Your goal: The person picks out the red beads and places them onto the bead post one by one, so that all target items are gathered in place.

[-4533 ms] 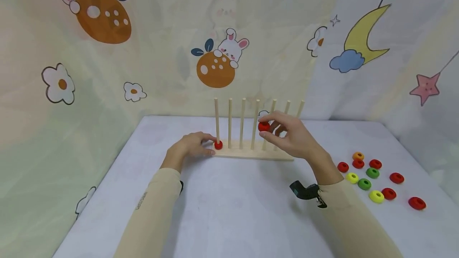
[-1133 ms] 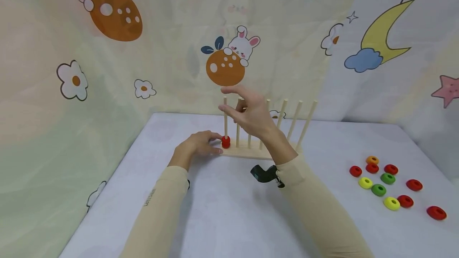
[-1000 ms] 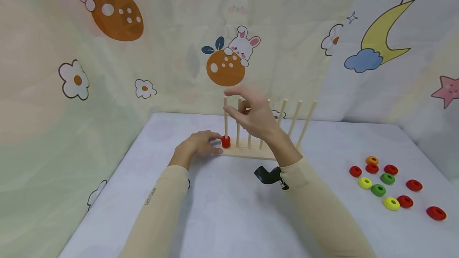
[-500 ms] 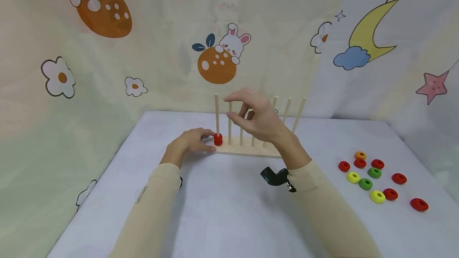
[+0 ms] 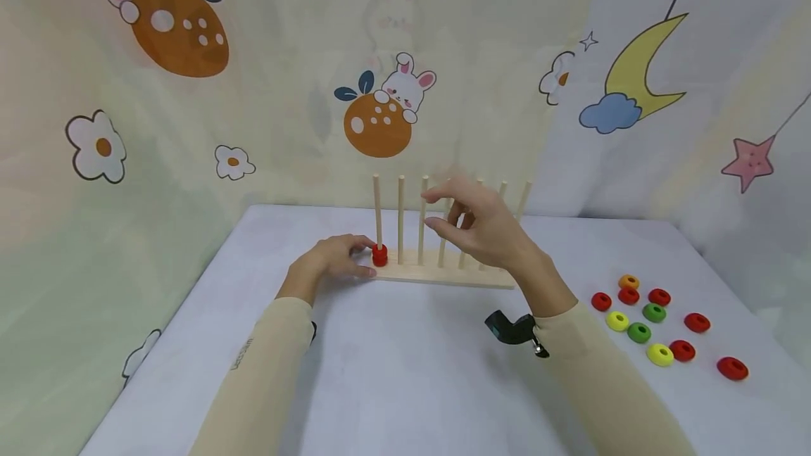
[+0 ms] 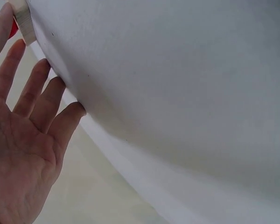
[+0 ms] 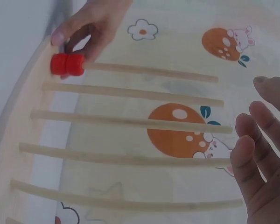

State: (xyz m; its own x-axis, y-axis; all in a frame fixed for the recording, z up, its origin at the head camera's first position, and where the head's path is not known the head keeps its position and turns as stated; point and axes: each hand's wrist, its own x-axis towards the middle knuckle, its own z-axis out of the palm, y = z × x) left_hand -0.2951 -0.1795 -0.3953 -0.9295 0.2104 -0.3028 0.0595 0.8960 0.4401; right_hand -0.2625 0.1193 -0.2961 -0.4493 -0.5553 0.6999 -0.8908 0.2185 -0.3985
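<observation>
A wooden rack of several upright pegs [image 5: 400,220] stands on a pale wooden base [image 5: 443,275]. Two red ring beads [image 5: 379,255] are stacked on its leftmost peg, at the bottom. My left hand [image 5: 332,257] touches the left end of the base with thumb and index finger; its other fingers extend fairly straight in the left wrist view. In front of the middle pegs, my right hand [image 5: 484,227] is raised with thumb and fingers apart, holding nothing. The right wrist view shows those fingertips [image 7: 242,148] close to the peg tops, no bead between them.
Loose ring beads lie on the right of the white-covered table [image 5: 405,371]: several red [image 5: 732,369], two green [image 5: 639,333], two yellow [image 5: 660,355] and one orange [image 5: 629,281]. A patterned cloth [image 5: 285,76] hangs behind the table.
The red bead my right hand held earlier now sits on the other red bead on the leftmost peg. Since then the right hand has drawn away rightward and down. The left hand stays at the base.
</observation>
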